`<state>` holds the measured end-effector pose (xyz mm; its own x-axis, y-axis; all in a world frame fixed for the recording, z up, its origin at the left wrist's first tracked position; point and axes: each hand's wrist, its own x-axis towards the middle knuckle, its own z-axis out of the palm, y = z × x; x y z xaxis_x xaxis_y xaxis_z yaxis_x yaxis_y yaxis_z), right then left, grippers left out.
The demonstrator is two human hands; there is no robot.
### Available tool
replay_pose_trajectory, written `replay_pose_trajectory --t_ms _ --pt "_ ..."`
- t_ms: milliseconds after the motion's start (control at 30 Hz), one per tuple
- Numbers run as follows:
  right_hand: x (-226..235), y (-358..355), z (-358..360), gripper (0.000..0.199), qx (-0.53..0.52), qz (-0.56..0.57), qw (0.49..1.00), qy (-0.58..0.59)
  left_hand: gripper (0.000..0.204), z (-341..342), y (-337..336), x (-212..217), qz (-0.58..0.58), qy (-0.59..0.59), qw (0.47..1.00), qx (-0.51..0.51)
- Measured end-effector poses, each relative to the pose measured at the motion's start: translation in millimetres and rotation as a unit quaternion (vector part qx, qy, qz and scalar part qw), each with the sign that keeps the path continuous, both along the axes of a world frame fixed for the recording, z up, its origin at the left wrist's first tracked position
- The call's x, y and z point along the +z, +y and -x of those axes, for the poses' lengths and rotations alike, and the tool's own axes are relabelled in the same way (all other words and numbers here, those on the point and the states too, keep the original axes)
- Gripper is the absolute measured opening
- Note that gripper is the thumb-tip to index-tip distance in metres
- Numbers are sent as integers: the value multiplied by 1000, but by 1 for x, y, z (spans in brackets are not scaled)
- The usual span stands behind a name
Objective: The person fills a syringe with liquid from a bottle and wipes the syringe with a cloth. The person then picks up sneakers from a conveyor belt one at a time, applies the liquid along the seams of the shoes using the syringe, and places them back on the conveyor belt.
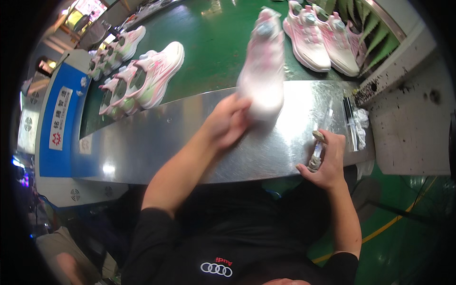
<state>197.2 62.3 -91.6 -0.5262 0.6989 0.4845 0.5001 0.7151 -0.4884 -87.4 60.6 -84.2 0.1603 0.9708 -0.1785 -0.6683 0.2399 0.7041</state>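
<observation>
My left hand (227,122) is closed on the lower side of a white and pink sneaker (264,71), smeared by motion. The shoe is upheld over the metal worktop, its toe toward me and a pale blue dial on its tongue. Low at the right, my right hand (332,161) curls thumb and fingers round a small clear bottle-like thing (317,151) with a brownish top and a greyish lump at its lower end. Its exact kind I cannot make out.
Pink and white sneakers (311,40) stand at the far right, with more shoes (159,71) in rows at the left on the green surface. Pen-like tools (350,118) and crumpled white material (362,127) lie on the metal worktop (156,137) by a stained grey panel (413,109).
</observation>
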Motion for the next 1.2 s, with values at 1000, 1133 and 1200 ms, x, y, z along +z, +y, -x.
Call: replay_pose_trajectory --t_ms 1000,1133,1200 --pt "-11 11 -8 81 -30 -25 999 -8 27 233 -6 -1 91 481 818 304" --pt "-16 9 -27 80 -55 -33 998 -18 72 162 -22 7 -40 527 804 272" --pt "-18 10 -21 80 -24 -31 999 3 79 141 -61 26 -50 541 796 266"
